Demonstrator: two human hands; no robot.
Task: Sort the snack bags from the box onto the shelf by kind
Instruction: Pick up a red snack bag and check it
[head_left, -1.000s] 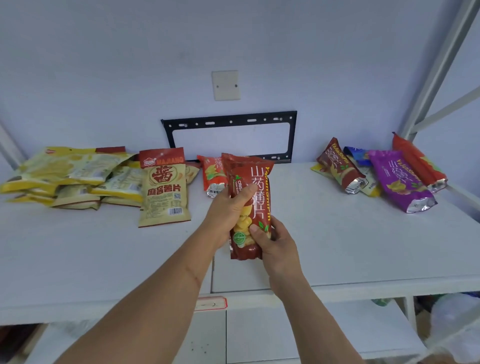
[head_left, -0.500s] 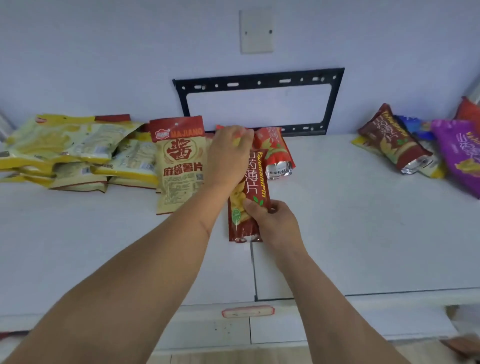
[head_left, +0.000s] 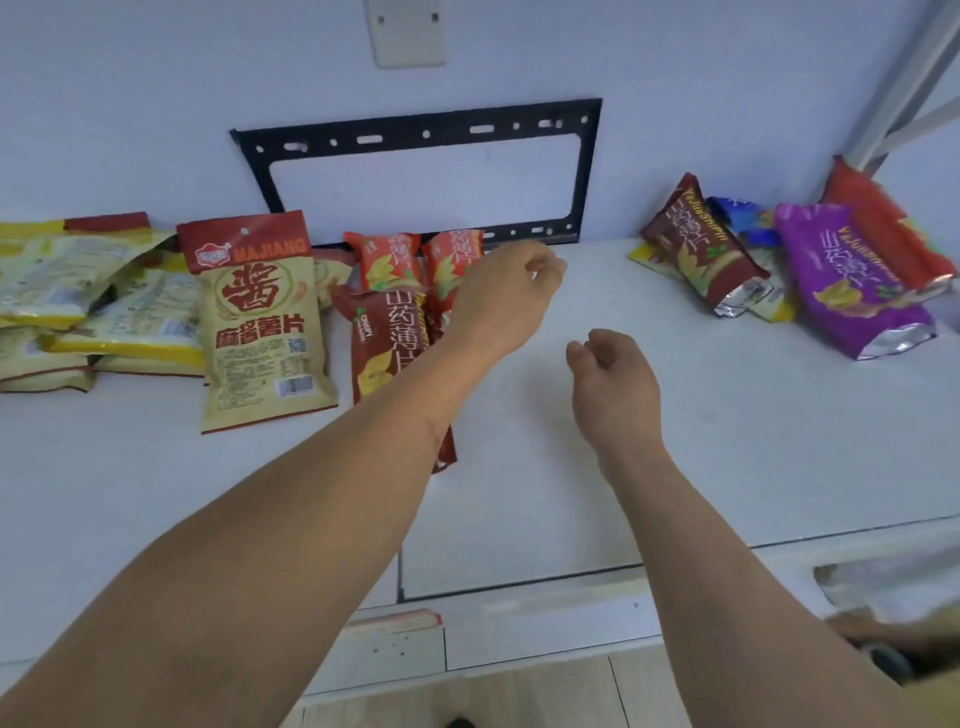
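From my head camera, I count three red-brown yam-chip bags at the middle of the white shelf (head_left: 675, 441): two small ones (head_left: 387, 260) propped at the wall and the dark red bag (head_left: 387, 343) lying flat before them, its long axis running from twelve o'clock to six, printed top toward the wall, lower end hidden under my left forearm; at nine o'clock lies a heap of yellow bags (head_left: 93, 306), too overlapped to count, with one yellow MAJIANG bag (head_left: 265, 322) in front, just beside the dark red bag; at two o'clock a mixed cluster, in which I make out one brown bag (head_left: 701, 249), one purple bag (head_left: 847, 280), one red and something blue behind; my left hand (head_left: 506, 296) hovers over the shelf with fingers loosely curled, grasping nothing; my right hand (head_left: 613, 374) hangs at three o'clock of the bag, apart from it, released, fingers slack; a black wall bracket (head_left: 415, 130) sits behind.
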